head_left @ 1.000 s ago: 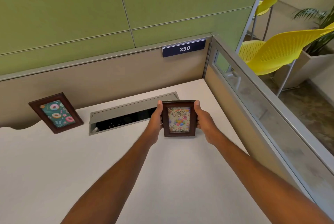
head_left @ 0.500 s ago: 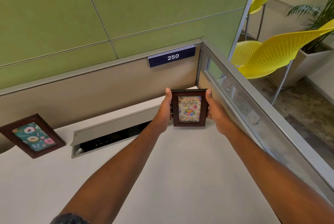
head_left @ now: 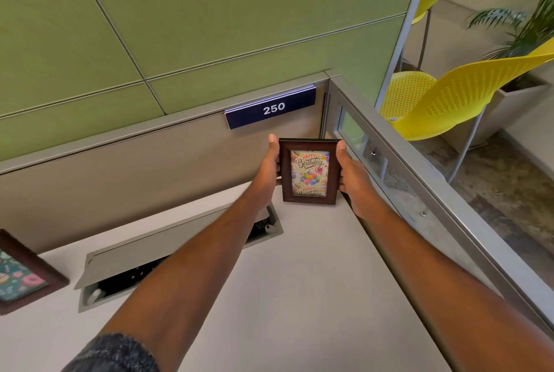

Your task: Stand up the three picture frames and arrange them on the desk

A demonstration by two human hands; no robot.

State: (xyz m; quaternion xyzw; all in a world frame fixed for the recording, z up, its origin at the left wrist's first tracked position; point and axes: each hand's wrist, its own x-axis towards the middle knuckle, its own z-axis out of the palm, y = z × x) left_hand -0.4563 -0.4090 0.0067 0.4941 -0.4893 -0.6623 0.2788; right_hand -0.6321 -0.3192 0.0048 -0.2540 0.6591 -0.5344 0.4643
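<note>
A dark brown birthday picture frame [head_left: 308, 172] stands upright at the far right corner of the white desk [head_left: 314, 281], its bottom edge at the desk surface. My left hand [head_left: 266, 170] grips its left side and my right hand [head_left: 352, 176] grips its right side. A second brown frame with a donut picture [head_left: 21, 277] stands tilted at the far left edge of the view, partly cut off. A third frame is not in view.
A grey cable tray with an open lid [head_left: 168, 254] runs along the back of the desk. A beige partition with a "250" sign [head_left: 271, 107] is behind it, and a glass side panel [head_left: 419, 185] is at the right. Yellow chairs [head_left: 449, 98] stand beyond.
Both hands carried the birthday frame away from me and to the right, from in front of the cable tray to the desk's back right corner. The view shifted right.
</note>
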